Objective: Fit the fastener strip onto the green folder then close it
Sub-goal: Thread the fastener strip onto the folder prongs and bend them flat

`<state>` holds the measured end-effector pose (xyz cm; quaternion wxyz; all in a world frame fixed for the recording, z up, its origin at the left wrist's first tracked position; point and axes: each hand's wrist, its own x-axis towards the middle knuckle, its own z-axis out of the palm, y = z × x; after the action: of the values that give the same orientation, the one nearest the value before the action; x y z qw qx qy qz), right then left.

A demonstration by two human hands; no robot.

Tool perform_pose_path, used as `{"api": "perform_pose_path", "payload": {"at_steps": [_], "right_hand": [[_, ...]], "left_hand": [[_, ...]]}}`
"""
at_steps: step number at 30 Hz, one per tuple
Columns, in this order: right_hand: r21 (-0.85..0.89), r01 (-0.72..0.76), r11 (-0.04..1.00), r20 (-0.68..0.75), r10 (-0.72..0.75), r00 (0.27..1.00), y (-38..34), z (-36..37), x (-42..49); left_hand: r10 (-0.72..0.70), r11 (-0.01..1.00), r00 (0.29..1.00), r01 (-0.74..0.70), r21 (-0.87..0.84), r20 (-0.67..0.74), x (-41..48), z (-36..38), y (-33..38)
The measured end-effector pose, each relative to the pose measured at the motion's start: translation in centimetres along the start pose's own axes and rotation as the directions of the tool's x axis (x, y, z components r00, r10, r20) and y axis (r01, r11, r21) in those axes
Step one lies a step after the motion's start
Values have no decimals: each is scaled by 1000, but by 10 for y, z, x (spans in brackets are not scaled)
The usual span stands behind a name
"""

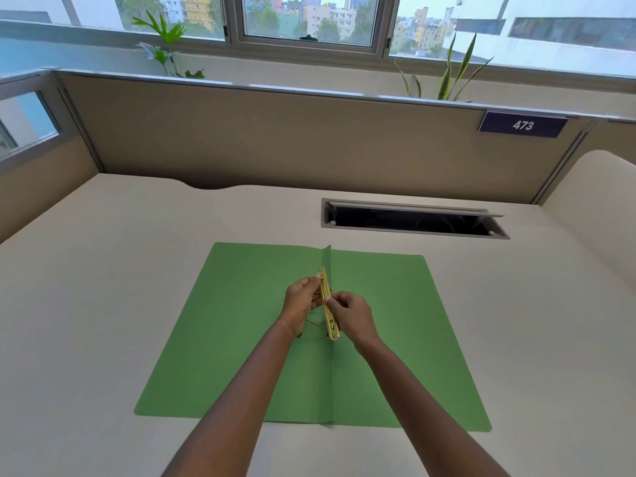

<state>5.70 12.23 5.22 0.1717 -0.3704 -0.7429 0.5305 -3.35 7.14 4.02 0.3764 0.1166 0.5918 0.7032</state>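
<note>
Fastener strip (327, 304) between left hand (300, 302), right hand (351, 313)

A cream bench (103, 270) has an open cable slot (413, 220). Behind it stands a beige partition (275, 139) bearing a "473" plate (522, 125); two plants (165, 39) stand beyond.

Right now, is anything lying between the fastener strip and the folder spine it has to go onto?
Nothing visible does. Both the left hand and right hand hold the gold fastener strip directly over the open green folder, along its centre fold.
</note>
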Motion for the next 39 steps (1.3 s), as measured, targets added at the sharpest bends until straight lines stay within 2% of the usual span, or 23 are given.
{"api": "perform_pose_path", "payload": {"at_steps": [4, 8, 14, 17, 26, 32, 35, 39], "right_hand": [[87, -93, 992, 20, 91, 996, 5, -2, 2], [156, -183, 971, 58, 176, 983, 12, -3, 3], [189, -243, 952, 80, 232, 970, 21, -3, 4], [178, -252, 951, 67, 244, 967, 22, -3, 4], [256, -362, 896, 188, 321, 928, 15, -10, 10], [332, -494, 804, 267, 423, 866, 10, -19, 15], [410, -542, 733, 299, 454, 840, 9, -21, 18], [530, -574, 624, 339, 464, 818, 6, -22, 22]], "left_hand": [[-27, 997, 1000, 26, 79, 9, -6, -5, -1], [44, 932, 999, -37, 360, -10, -15, -20, -5], [-82, 801, 977, -54, 596, 199, -34, -37, -13], [-41, 819, 974, -95, 566, 224, -39, -37, -15], [154, 851, 983, -185, 491, 103, -39, -30, -34], [218, 895, 976, -204, 396, 10, -44, -22, -41], [241, 894, 970, -208, 397, -34, -44, -19, -44], [259, 881, 965, -225, 415, -27, -44, -16, -46]]}}
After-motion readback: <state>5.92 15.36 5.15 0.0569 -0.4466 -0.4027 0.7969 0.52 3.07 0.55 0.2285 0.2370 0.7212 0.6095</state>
